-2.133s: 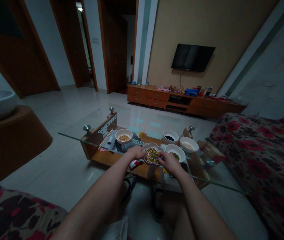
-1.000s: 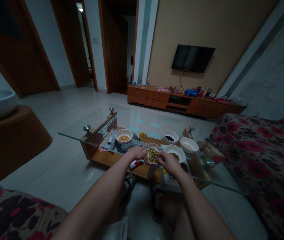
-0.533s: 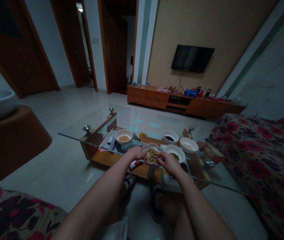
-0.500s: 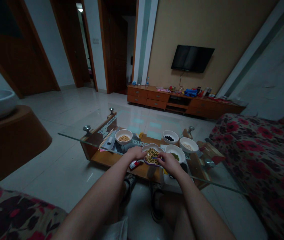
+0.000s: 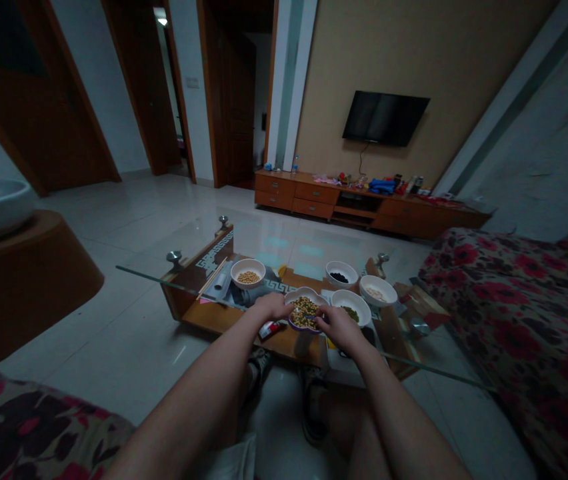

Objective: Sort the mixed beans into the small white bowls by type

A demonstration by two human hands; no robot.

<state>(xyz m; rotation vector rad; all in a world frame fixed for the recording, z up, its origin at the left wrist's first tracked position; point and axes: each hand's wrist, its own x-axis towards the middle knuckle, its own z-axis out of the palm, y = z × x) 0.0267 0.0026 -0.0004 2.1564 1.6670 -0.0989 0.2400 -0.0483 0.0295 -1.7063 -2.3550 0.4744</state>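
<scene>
A flower-shaped bowl (image 5: pixel 305 329) with a purplish outside sits on the glass table, filled with mixed yellow and green beans. My left hand (image 5: pixel 271 307) grips its left rim, thumb at the edge. At the right side of the bowl my right hand (image 5: pixel 337 325) is closed on a thin dark purple utensil, apparently a spoon, whose far end is among the beans. Just beyond that hand stands a white bowl with green beans (image 5: pixel 350 312). Behind are a bowl with black beans (image 5: pixel 339 276) and one with whitish pieces (image 5: pixel 375 293). Left, a bowl holds yellow beans (image 5: pixel 248 277).
The glass tabletop (image 5: pixel 149 275) has an exposed edge near my forearms. Chopsticks (image 5: pixel 213 279) lie at the left, and a red-and-white packet (image 5: pixel 270 329) shows near my left wrist. A floral sofa (image 5: pixel 509 293) stands at right; a TV cabinet (image 5: pixel 314 193) is across the room.
The utensil in my right hand has shifted slightly among the beans. My left hand stays at the bowl's rim, and the other bowls have not moved.
</scene>
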